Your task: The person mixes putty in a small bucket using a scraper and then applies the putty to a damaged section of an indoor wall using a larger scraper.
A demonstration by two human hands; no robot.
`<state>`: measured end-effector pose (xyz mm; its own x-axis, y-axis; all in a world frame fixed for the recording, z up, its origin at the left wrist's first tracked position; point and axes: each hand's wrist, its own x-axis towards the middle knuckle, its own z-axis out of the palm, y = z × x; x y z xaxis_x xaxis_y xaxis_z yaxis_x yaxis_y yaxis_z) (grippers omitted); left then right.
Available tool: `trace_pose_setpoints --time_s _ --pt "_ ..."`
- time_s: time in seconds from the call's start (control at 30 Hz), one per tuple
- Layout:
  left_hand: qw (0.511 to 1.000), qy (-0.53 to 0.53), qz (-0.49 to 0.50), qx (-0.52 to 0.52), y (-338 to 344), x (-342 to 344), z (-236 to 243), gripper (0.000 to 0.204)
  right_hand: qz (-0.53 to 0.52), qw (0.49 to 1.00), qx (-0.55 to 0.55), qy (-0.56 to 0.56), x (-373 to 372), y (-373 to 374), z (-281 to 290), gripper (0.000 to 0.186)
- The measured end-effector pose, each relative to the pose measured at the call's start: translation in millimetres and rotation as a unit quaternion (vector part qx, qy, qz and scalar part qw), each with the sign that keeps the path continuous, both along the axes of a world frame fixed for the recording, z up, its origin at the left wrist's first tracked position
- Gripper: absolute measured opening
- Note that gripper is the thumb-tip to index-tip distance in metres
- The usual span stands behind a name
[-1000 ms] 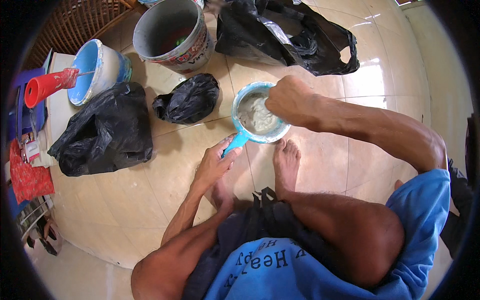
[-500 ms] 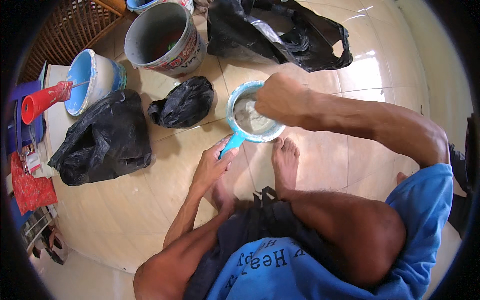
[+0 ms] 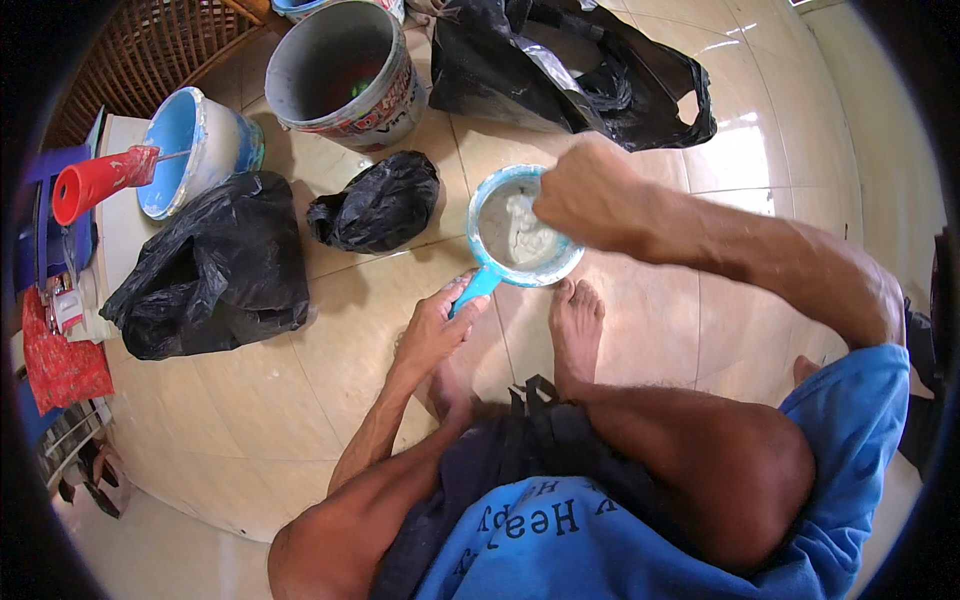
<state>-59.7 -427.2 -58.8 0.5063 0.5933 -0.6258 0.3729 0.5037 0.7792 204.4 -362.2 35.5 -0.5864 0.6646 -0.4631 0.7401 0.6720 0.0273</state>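
My left hand (image 3: 434, 328) grips the handle of a light blue dipper (image 3: 497, 177) smeared with pale residue. Inside the dipper is a thick, whitish paste (image 3: 525, 235) with a grayish wetter part beside it. My right hand (image 3: 585, 190) is closed over the dipper's right side, its fingers hidden at the paste; whatever it holds is out of sight. A small black plastic bag (image 3: 375, 200) lies to the left of the dipper. My bare feet (image 3: 577, 335) are on the tiled floor just below it.
Around me are a gray bucket (image 3: 330, 65), a blue-lined bucket (image 3: 195, 150), a red roller handle (image 3: 95, 188), a large black bag (image 3: 215, 260), an open black bag (image 3: 560, 75), a wicker piece (image 3: 150, 55), a red item (image 3: 65, 360) and a pale wall (image 3: 840, 100) at right.
My right hand has moved within the dipper's area, and the paste is shaped differently, sitting more to the right with more gray showing. My left hand keeps its grip on the handle.
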Motion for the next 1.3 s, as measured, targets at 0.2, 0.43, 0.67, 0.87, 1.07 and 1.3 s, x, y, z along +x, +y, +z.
trace_pose_setpoints --time_s 0.2,0.43,0.67,0.87,1.07,1.3 --pt "1.000 0.012 -0.013 -0.005 2.5 -0.7 2.4 0.051 0.038 0.999 -0.013 -0.006 -14.5 -9.2 -31.3 0.001" --pt "0.999 0.028 -0.034 0.032 7.4 1.0 10.1 0.052 0.047 0.998 0.035 0.000 4.6 0.0 5.9 0.002" --pt "0.964 0.074 -0.108 0.231 24.9 5.8 14.1 0.051 0.117 0.991 0.031 -0.064 -4.8 8.6 -27.7 0.003" --pt "0.936 0.147 -0.147 0.283 19.0 13.8 24.9 0.047 0.090 0.992 -0.045 -0.070 20.4 -3.2 -27.1 0.008" --pt "0.946 0.155 -0.119 0.258 10.6 5.3 22.4 0.048 -0.219 0.955 -0.186 0.071 16.7 -23.0 -32.0 0.014" --pt "0.963 0.043 -0.098 0.248 13.3 7.6 1.8 0.049 -0.467 0.832 -0.292 0.068 12.4 -1.2 12.8 0.016"
